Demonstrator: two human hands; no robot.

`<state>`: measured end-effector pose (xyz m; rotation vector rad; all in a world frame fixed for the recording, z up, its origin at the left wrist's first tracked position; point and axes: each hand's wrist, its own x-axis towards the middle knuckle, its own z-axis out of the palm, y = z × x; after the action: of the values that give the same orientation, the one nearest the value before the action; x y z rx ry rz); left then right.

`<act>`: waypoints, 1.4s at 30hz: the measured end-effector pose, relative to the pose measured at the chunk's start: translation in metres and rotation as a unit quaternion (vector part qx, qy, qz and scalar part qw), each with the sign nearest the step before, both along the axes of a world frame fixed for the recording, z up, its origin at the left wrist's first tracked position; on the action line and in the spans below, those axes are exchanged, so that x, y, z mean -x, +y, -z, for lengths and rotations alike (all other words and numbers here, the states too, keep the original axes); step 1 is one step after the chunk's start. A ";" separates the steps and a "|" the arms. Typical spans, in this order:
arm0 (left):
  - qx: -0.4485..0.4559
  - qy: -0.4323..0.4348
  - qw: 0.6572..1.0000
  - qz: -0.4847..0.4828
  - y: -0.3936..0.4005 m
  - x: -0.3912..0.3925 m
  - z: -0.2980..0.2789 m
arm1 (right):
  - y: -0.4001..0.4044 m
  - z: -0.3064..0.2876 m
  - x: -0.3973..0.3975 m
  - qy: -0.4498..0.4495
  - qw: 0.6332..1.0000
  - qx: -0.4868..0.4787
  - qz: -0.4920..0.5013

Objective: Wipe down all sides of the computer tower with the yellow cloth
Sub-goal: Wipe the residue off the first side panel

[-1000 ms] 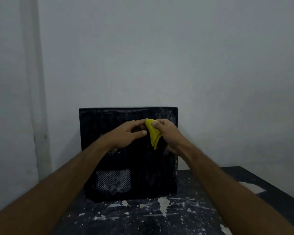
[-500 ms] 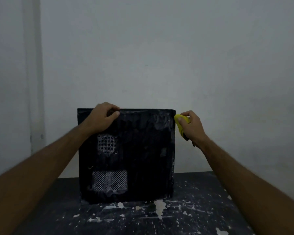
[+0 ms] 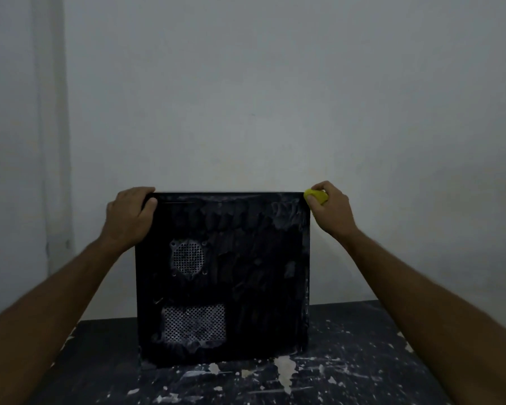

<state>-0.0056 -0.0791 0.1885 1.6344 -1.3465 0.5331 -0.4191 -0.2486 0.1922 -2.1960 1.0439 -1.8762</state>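
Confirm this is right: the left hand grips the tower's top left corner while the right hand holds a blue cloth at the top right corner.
Wrong on the colour. The head view shows the right hand holding a yellow cloth at the tower top right corner. The left hand grips the top left corner, as stated.

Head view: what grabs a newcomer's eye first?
The black computer tower standing upright mid-frame on a paint-spattered dark table, its facing panel smeared with pale streaks and carrying a round vent and a rectangular mesh vent. Next, the bright yellow cloth bunched in the right hand at the tower's top right corner. The left hand grips the top left corner.
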 end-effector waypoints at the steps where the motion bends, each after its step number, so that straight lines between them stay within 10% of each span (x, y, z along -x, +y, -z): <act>1: 0.003 0.001 1.000 -0.002 -0.001 -0.001 0.001 | -0.001 0.000 -0.002 0.009 1.000 0.013 0.012; 42: -0.094 -0.016 0.995 -0.038 0.017 0.007 -0.001 | 0.007 -0.022 -0.011 0.189 0.978 0.044 0.071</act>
<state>-0.0128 -0.0625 0.1891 1.8430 -1.3966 0.4920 -0.4076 -0.2412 0.2141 -2.6677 1.2230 -1.6175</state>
